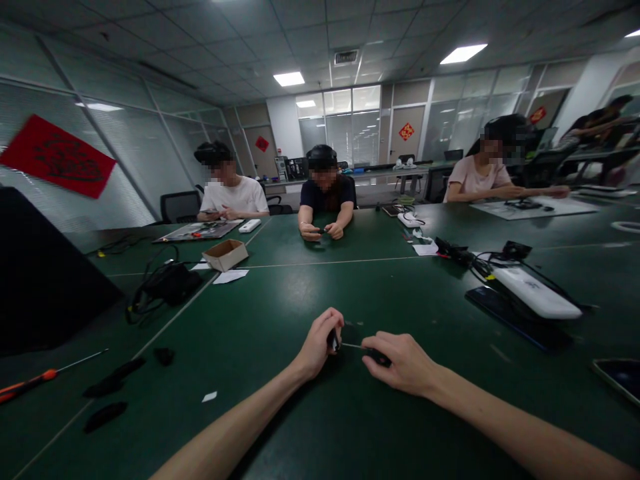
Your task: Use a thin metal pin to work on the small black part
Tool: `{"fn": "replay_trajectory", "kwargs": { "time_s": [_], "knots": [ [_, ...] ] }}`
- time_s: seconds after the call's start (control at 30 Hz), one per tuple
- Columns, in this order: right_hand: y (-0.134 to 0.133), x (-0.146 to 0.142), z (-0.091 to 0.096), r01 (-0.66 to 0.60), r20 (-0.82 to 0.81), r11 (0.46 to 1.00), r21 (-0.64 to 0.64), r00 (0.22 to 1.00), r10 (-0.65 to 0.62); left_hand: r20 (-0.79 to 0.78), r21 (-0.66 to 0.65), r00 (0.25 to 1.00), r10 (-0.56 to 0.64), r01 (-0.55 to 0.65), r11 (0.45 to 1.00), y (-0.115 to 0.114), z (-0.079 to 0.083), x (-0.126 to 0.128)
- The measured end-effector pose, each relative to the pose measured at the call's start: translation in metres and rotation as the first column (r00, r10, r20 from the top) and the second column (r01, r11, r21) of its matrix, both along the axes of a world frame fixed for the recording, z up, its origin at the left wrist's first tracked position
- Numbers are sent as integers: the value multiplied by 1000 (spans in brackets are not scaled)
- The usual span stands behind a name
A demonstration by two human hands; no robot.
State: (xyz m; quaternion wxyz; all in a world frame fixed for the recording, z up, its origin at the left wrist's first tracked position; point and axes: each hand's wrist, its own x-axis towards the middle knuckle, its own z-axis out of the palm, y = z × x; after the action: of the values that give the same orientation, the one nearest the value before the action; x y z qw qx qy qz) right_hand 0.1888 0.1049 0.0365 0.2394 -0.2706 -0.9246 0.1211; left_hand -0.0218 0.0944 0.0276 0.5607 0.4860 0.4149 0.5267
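Observation:
Just above the green table (280, 413), my left hand (320, 343) is closed around a small dark object (333, 341) with a pale patch; most of it is hidden by the fingers, so its kind cannot be made out. My right hand (403, 363) is wrapped round the black handle of a screwdriver (379, 357). Its thin metal shaft points left, and the tip meets or nearly meets the dark object. A second screwdriver (49, 375), with an orange and black handle, lies at the left edge, beside several small black pieces (105, 417).
An open cardboard box (225, 255) and a black cable bundle (167, 283) lie to the left. A white power bank-like device (537, 293), cables and a dark phone-like slab (505, 317) lie right. A white scrap (209, 397) is near my left forearm. Three people sit across the table.

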Motion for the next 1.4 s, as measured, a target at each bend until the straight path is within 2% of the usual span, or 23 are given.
{"fn": "replay_trajectory", "kwargs": {
  "time_s": [0.5, 0.8, 1.1, 1.4],
  "knots": [
    [-2, 0, -1, -11, 54, 996, 92, 999, 6, -151, 90, 988, 30, -17, 996, 3, -8, 1],
    [-3, 1, -1, 26, 78, 998, 58, 996, -30, -225, 90, 972, 61, -42, 995, 2, -5, 2],
    [-3, 1, -1, 46, 87, 998, 38, 995, -49, -231, 85, 971, 60, -42, 996, -2, 0, 3],
    [-3, 1, -3, 20, 121, 989, 144, 992, -38, -308, 141, 949, 69, -27, 990, -3, 3, 4]
  ]
}}
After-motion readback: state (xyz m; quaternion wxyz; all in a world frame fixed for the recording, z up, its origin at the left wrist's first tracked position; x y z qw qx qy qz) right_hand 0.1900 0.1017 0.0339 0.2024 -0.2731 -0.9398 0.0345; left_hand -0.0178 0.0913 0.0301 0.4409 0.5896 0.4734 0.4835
